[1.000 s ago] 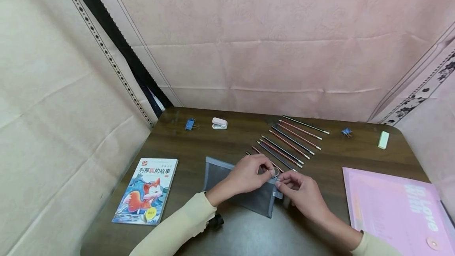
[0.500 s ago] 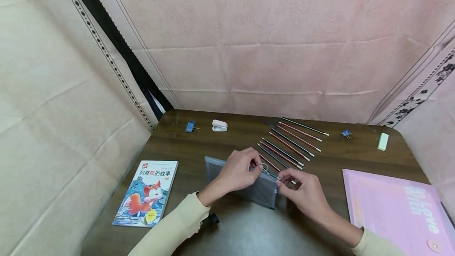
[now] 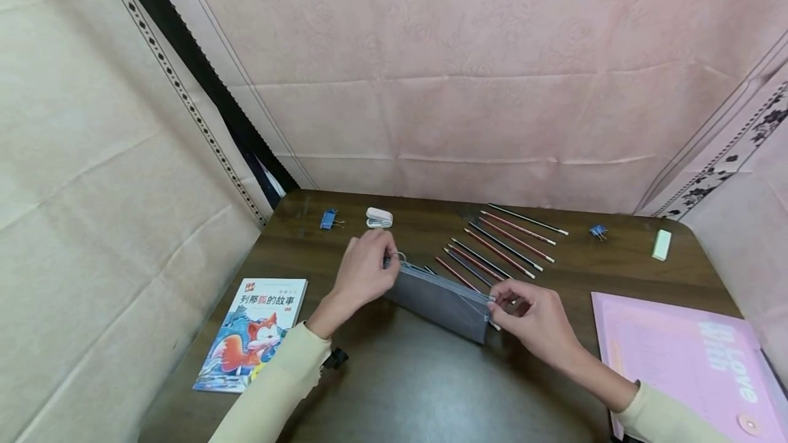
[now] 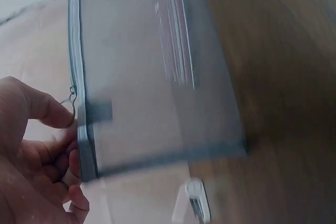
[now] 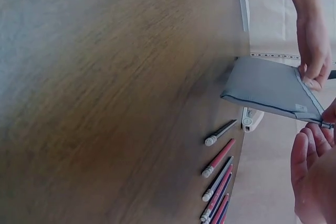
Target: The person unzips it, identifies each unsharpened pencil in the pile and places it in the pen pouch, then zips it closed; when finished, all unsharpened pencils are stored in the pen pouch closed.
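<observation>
Pouch (image 3: 440, 299) between both hands, above table (image 3: 418, 388).

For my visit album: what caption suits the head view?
Two hands, left and right, hold a grey mesh zip pouch by its ends above a dark wooden table.

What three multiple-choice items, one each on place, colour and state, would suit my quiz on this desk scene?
1. Where does the storybook lie?
A. left of the pouch
B. on the pink folder
C. among the pencils

2. What colour is the pouch?
A. yellow
B. grey
C. green

3. How is the pouch held?
A. flat, untouched
B. left hand only
C. an end pinched in each hand

Key: 1 A, it lies near the table's left edge. 2 B, its mesh is grey. 3 C, the left hand pinches the ring pull, the right hand the other end.
</observation>
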`<action>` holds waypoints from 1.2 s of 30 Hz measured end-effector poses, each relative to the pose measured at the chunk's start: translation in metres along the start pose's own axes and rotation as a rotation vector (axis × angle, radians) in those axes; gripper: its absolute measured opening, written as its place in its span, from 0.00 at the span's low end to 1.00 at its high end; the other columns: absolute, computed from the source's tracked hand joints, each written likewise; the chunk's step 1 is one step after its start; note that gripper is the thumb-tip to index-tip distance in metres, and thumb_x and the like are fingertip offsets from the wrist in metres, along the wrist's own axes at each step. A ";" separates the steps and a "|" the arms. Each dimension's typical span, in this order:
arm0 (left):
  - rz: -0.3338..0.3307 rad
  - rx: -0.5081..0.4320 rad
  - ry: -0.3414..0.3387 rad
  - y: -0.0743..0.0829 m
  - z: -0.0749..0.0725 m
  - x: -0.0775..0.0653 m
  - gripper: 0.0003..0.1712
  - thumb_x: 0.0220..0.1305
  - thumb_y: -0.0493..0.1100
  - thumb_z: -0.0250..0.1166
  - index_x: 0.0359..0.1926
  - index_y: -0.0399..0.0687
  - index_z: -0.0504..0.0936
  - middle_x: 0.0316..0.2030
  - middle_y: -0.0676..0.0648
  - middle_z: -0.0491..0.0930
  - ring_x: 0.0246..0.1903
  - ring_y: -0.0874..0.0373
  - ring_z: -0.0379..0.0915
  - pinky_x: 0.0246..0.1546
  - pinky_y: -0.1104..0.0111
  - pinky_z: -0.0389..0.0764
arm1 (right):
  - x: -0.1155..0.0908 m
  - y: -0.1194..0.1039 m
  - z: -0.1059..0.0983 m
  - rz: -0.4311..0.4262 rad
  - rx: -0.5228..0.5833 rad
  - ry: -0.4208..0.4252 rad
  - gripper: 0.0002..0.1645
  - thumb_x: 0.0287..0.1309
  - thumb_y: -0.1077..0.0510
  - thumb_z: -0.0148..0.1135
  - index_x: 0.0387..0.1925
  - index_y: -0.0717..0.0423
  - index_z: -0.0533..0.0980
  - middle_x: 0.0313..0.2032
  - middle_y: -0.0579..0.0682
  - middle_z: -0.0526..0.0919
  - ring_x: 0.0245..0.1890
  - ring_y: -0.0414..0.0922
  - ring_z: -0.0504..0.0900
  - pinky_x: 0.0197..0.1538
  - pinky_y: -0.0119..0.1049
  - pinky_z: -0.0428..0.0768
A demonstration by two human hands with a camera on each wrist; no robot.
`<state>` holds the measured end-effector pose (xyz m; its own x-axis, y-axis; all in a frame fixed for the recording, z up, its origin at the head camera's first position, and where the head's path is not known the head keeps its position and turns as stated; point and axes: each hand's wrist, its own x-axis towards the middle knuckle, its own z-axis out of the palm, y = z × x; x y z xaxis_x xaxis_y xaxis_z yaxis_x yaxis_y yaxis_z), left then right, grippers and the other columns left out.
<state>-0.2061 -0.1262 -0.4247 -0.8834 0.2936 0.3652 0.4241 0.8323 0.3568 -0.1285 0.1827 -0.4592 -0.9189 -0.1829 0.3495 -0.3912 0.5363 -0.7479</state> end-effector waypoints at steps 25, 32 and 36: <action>-0.341 -0.137 -0.115 -0.057 -0.031 -0.001 0.06 0.64 0.51 0.59 0.35 0.56 0.76 0.32 0.51 0.75 0.30 0.54 0.70 0.26 0.67 0.71 | 0.001 -0.020 -0.002 0.012 0.052 -0.003 0.10 0.50 0.63 0.71 0.33 0.47 0.80 0.26 0.42 0.84 0.27 0.36 0.81 0.28 0.30 0.81; -0.448 -0.126 -0.262 -0.058 -0.032 -0.005 0.23 0.64 0.66 0.55 0.34 0.54 0.78 0.27 0.50 0.76 0.27 0.54 0.71 0.24 0.67 0.68 | 0.002 -0.034 -0.006 -0.004 0.034 -0.018 0.08 0.52 0.62 0.70 0.34 0.49 0.80 0.27 0.44 0.84 0.27 0.37 0.82 0.28 0.30 0.81; -0.508 -0.141 -0.349 -0.055 -0.034 -0.009 0.34 0.61 0.74 0.50 0.27 0.51 0.82 0.21 0.51 0.79 0.24 0.55 0.75 0.23 0.66 0.68 | 0.002 -0.024 -0.001 -0.016 0.019 -0.011 0.08 0.51 0.61 0.71 0.34 0.48 0.80 0.28 0.43 0.85 0.27 0.37 0.82 0.28 0.31 0.82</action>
<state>-0.2145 -0.1907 -0.4182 -0.9844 0.0337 -0.1729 -0.0643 0.8450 0.5309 -0.1213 0.1702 -0.4396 -0.9129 -0.2002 0.3557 -0.4068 0.5173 -0.7529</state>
